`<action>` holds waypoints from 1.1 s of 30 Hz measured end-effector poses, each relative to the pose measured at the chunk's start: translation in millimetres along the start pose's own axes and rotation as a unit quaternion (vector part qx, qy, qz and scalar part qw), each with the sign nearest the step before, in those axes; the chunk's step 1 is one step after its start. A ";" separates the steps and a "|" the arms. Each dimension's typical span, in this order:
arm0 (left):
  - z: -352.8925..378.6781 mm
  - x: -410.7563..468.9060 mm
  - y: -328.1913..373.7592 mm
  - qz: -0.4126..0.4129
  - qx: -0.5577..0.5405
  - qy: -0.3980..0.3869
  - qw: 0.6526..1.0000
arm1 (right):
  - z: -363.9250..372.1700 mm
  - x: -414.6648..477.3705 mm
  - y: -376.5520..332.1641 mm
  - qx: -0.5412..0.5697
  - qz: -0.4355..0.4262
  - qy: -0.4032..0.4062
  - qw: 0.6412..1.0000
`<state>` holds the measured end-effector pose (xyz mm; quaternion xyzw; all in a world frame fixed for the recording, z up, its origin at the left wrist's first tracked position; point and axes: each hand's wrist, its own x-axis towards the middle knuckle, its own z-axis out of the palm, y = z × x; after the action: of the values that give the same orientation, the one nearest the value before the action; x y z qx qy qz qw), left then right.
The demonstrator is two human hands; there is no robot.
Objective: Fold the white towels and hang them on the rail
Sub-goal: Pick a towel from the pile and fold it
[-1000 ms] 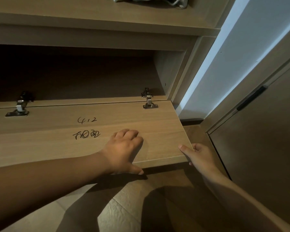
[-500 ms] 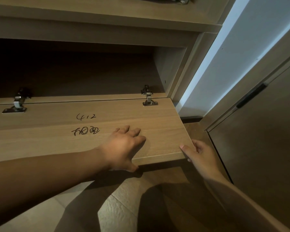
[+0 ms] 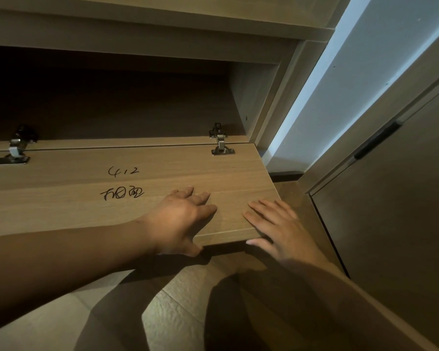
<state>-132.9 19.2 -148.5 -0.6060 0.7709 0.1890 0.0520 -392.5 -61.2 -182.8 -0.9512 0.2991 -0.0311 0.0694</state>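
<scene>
Cabinet point(image 3: 137, 29), pale wood-grain laminate, with one long compartment point(image 3: 112, 102) standing open, its inside dark. Flap door point(image 3: 162, 178) – hinged along its bottom edge and dropped forward to lie roughly level. Two metal hinges: left hinge point(image 3: 13, 153) and right hinge point(image 3: 221, 143), both at the joint between flap and cabinet. Black handwriting on the flap's inner face: "412" point(image 3: 123, 171), with a row of characters point(image 3: 122, 195) just below it. Floor point(image 3: 178, 320) of light tiles beneath, crossed by arm shadows. Pale wall point(image 3: 365, 72) to the right of the cabinet, then a dark door point(image 3: 403, 211) with a slim black handle point(image 3: 376, 144).

Left hand point(image 3: 180, 219) – forearm reaching in from the left, fingers spread over the top of the flap near its front edge, thumb hooked under that edge, so it grips the panel. Right hand point(image 3: 276, 226) at the flap's front right corner, fingers straight and flat on top. Its thumb lies along the front edge, possibly under it.

White towels and rail: their whereabouts cannot be told from this view.
</scene>
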 end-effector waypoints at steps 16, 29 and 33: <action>-29.6 -9.5 2.8 -0.004 -0.059 0.035 0.998 | -14.7 -0.2 7.5 -0.018 -0.078 0.145 0.986; -102.8 -6.7 12.4 -0.002 -0.151 0.144 0.978 | -78.3 43.2 9.1 0.047 -0.067 0.281 0.956; -126.7 -9.1 4.1 -0.008 -0.156 0.211 0.965 | -102.5 67.5 9.8 0.063 -0.049 0.297 0.951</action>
<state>-115.6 -16.6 -27.8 -0.6386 0.7208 0.1746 -0.2053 -353.1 -119.5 -81.8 -0.9061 0.2564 -0.3346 0.0354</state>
